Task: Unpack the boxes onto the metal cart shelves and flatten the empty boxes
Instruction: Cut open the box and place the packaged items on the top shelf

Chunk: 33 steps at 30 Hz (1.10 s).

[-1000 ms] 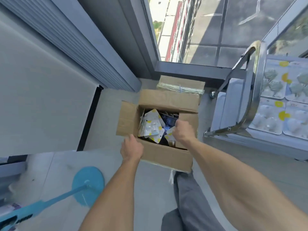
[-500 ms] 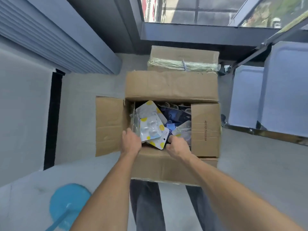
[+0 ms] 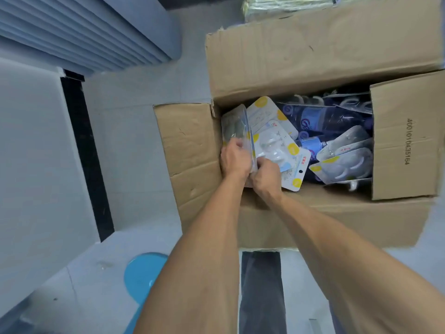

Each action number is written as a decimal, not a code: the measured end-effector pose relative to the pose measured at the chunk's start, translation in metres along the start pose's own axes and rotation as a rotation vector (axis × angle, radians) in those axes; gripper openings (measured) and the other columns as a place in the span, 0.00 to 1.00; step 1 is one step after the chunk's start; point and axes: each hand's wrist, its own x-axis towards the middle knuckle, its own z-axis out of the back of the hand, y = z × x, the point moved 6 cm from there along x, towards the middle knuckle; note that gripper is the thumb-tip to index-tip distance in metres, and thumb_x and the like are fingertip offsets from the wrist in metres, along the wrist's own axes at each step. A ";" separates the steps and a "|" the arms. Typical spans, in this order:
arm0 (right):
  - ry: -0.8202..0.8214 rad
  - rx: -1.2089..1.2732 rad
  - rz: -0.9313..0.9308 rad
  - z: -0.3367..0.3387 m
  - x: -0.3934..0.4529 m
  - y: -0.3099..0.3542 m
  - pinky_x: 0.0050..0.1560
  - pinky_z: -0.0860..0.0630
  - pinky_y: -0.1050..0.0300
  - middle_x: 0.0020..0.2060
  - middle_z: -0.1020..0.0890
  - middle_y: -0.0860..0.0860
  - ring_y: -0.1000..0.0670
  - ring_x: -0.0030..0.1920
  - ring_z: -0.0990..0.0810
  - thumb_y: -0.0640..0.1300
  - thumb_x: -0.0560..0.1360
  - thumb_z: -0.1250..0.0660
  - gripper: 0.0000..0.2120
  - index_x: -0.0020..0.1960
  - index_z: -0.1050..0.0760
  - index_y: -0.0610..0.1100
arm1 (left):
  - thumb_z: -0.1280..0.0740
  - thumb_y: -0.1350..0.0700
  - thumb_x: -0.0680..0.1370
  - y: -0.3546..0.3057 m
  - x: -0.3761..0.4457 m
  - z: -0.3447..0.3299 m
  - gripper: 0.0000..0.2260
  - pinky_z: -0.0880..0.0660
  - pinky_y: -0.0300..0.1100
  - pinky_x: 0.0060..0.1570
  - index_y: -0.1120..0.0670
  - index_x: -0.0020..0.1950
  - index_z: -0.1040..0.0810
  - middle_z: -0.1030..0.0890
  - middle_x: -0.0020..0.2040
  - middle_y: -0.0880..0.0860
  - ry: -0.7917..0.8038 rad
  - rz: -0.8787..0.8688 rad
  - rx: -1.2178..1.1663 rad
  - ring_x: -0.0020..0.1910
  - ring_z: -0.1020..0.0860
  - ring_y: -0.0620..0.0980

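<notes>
With our 2 hands, left hand and right hand, clamped together on the blister packs at the open box's left wall, we should lift them straight up, gripped firmly

Brown corrugated cardboard box: plain tan, black printed digits on right flap.
White blister packs: yellow dots, pale blue print.
Dark packets: navy, light blue logos.
Round disc on floor: bright blue.
Floor: pale grey.

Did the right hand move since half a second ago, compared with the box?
Yes. The right hand moved leftward along the brown cardboard box's near edge, meeting the left hand.
</notes>
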 end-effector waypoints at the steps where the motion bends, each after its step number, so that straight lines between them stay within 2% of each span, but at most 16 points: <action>1: -0.061 0.012 -0.029 0.005 0.000 -0.003 0.31 0.35 0.56 0.33 0.22 0.48 0.44 0.36 0.24 0.35 0.68 0.36 0.05 0.38 0.29 0.45 | 0.44 0.62 0.80 0.005 0.002 -0.002 0.14 0.32 0.40 0.53 0.55 0.59 0.22 0.21 0.60 0.57 0.012 0.031 -0.047 0.60 0.25 0.57; 4: -0.244 -0.035 -0.019 0.036 -0.007 -0.008 0.34 0.37 0.54 0.30 0.28 0.48 0.41 0.35 0.29 0.33 0.68 0.40 0.08 0.45 0.30 0.43 | 0.41 0.59 0.81 0.011 0.005 -0.003 0.11 0.37 0.36 0.45 0.57 0.61 0.26 0.23 0.58 0.56 0.007 0.091 -0.134 0.60 0.25 0.58; 6: -0.361 -0.085 0.009 0.067 -0.014 -0.014 0.37 0.40 0.53 0.32 0.29 0.48 0.42 0.36 0.32 0.32 0.69 0.41 0.14 0.53 0.29 0.44 | 0.38 0.54 0.81 0.008 0.003 -0.003 0.16 0.35 0.38 0.50 0.56 0.68 0.29 0.23 0.61 0.57 0.017 0.090 -0.131 0.62 0.26 0.58; 8: -0.464 -0.097 -0.012 0.102 -0.019 -0.025 0.38 0.40 0.51 0.37 0.23 0.43 0.41 0.38 0.30 0.33 0.70 0.42 0.19 0.59 0.30 0.45 | 0.37 0.52 0.81 0.003 0.002 -0.008 0.18 0.31 0.42 0.56 0.55 0.70 0.28 0.22 0.63 0.58 0.062 0.076 -0.085 0.63 0.26 0.59; 10: -0.510 -0.076 -0.124 0.128 -0.019 -0.041 0.41 0.34 0.49 0.45 0.19 0.41 0.38 0.45 0.24 0.33 0.71 0.42 0.24 0.66 0.32 0.47 | 0.38 0.52 0.81 -0.005 0.001 -0.014 0.15 0.32 0.40 0.52 0.55 0.66 0.24 0.22 0.62 0.57 0.097 0.061 -0.058 0.63 0.26 0.58; 12: -0.521 -0.110 -0.219 0.142 -0.017 -0.050 0.48 0.29 0.47 0.53 0.20 0.41 0.37 0.53 0.23 0.34 0.71 0.40 0.27 0.68 0.32 0.47 | 0.39 0.52 0.81 -0.013 0.002 -0.017 0.13 0.35 0.40 0.47 0.56 0.60 0.21 0.20 0.60 0.56 0.085 0.048 -0.039 0.61 0.26 0.57; 15: -0.578 -0.362 -0.111 0.145 -0.017 -0.038 0.53 0.33 0.47 0.58 0.26 0.40 0.38 0.57 0.29 0.32 0.69 0.36 0.26 0.66 0.30 0.42 | 0.39 0.50 0.81 -0.018 0.010 -0.020 0.14 0.34 0.41 0.46 0.58 0.58 0.20 0.20 0.58 0.58 0.031 0.132 -0.071 0.56 0.25 0.57; 17: -0.600 -0.465 -0.033 0.139 -0.013 -0.028 0.53 0.36 0.49 0.58 0.27 0.41 0.40 0.56 0.29 0.33 0.67 0.35 0.25 0.64 0.28 0.42 | 0.37 0.45 0.80 -0.016 0.017 -0.019 0.19 0.33 0.43 0.47 0.59 0.60 0.21 0.21 0.60 0.59 -0.036 0.258 -0.150 0.59 0.24 0.60; 19: -0.563 -0.500 -0.002 0.127 -0.007 -0.020 0.50 0.34 0.48 0.58 0.27 0.42 0.41 0.55 0.28 0.35 0.69 0.35 0.21 0.62 0.26 0.43 | 0.34 0.40 0.77 -0.012 0.022 -0.017 0.25 0.31 0.45 0.48 0.60 0.63 0.23 0.21 0.61 0.59 -0.111 0.383 -0.234 0.60 0.22 0.60; 21: -0.513 -0.437 0.030 0.116 0.003 -0.013 0.47 0.33 0.49 0.56 0.26 0.42 0.40 0.55 0.27 0.36 0.73 0.38 0.18 0.62 0.26 0.41 | 0.31 0.42 0.76 -0.007 0.027 -0.017 0.25 0.30 0.46 0.49 0.59 0.65 0.25 0.22 0.63 0.59 -0.144 0.464 -0.306 0.60 0.22 0.60; 23: -0.491 -0.351 0.047 0.111 0.015 -0.003 0.44 0.34 0.50 0.55 0.25 0.42 0.40 0.54 0.26 0.39 0.76 0.39 0.15 0.62 0.27 0.40 | 0.31 0.45 0.77 -0.004 0.032 -0.019 0.23 0.29 0.46 0.51 0.59 0.66 0.25 0.22 0.64 0.59 -0.138 0.471 -0.283 0.61 0.23 0.60; 26: -0.450 -0.315 -0.056 0.118 0.038 -0.001 0.44 0.33 0.51 0.53 0.22 0.42 0.38 0.52 0.23 0.45 0.79 0.40 0.12 0.58 0.27 0.39 | 0.30 0.49 0.77 -0.005 0.035 -0.020 0.21 0.27 0.46 0.52 0.59 0.65 0.24 0.21 0.63 0.59 -0.140 0.414 -0.182 0.60 0.22 0.60; 28: -0.406 -0.355 -0.120 0.124 0.049 -0.003 0.41 0.33 0.52 0.50 0.20 0.41 0.38 0.48 0.21 0.43 0.79 0.40 0.07 0.50 0.27 0.39 | 0.30 0.50 0.76 -0.006 0.033 -0.021 0.20 0.26 0.47 0.54 0.59 0.64 0.23 0.21 0.62 0.59 -0.146 0.396 -0.157 0.60 0.22 0.60; 30: -0.368 -0.403 -0.133 0.129 0.051 0.001 0.39 0.34 0.53 0.46 0.19 0.40 0.38 0.44 0.21 0.38 0.78 0.39 0.04 0.43 0.30 0.41 | 0.29 0.51 0.76 -0.008 0.026 -0.020 0.20 0.28 0.45 0.52 0.58 0.64 0.23 0.21 0.62 0.60 -0.148 0.399 -0.134 0.60 0.22 0.60; 33: -0.321 -0.465 -0.152 0.131 0.043 0.008 0.40 0.34 0.54 0.47 0.18 0.42 0.39 0.46 0.19 0.36 0.75 0.38 0.04 0.43 0.27 0.43 | 0.30 0.52 0.75 -0.013 0.015 -0.021 0.19 0.30 0.44 0.50 0.58 0.64 0.24 0.22 0.63 0.59 -0.138 0.397 -0.064 0.60 0.22 0.59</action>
